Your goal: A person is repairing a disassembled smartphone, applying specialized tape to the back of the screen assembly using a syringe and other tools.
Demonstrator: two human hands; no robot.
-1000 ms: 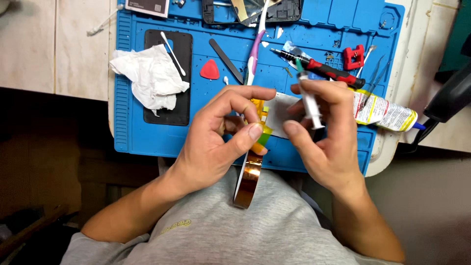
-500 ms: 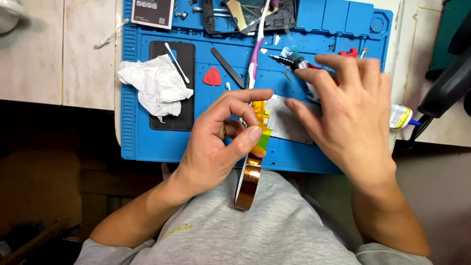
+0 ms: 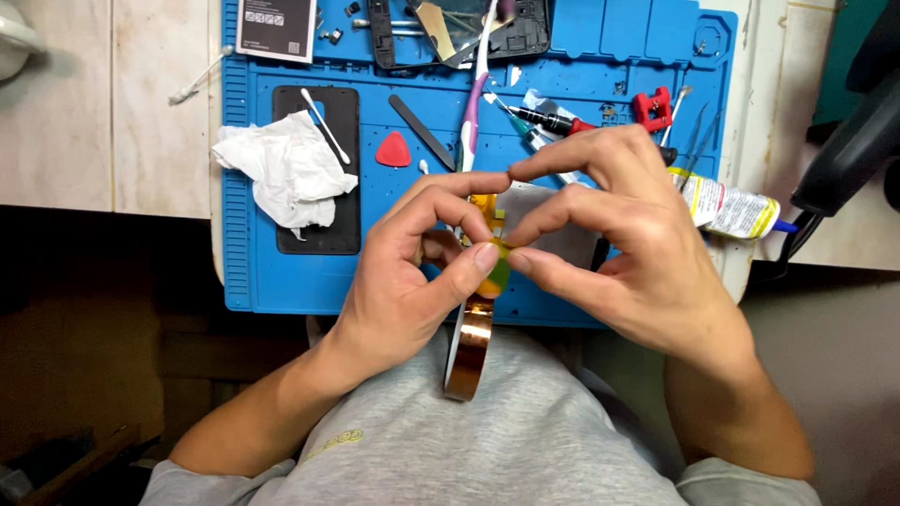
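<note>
Nearest the body, a roll of amber tape (image 3: 469, 351) hangs on edge over the grey shirt (image 3: 487, 440), below the hands. Left hand (image 3: 412, 272) pinches the roll's top with thumb and fingers closed on it. Right hand (image 3: 619, 244) meets it, thumb and forefinger pinched on the tape's free end right at the left thumb tip. Beyond them: blue work mat (image 3: 253, 281) on the surface, with crumpled white tissue (image 3: 281, 169), red pick (image 3: 394, 150), cotton swab (image 3: 323, 125), glue tube (image 3: 731, 206), toothbrush (image 3: 473, 103) and an opened phone frame (image 3: 459, 28) at the far edge. Risk, judged: thin tape could fold and stick to itself or to the fingers, or the roll could slip out of that light pinch.
</note>
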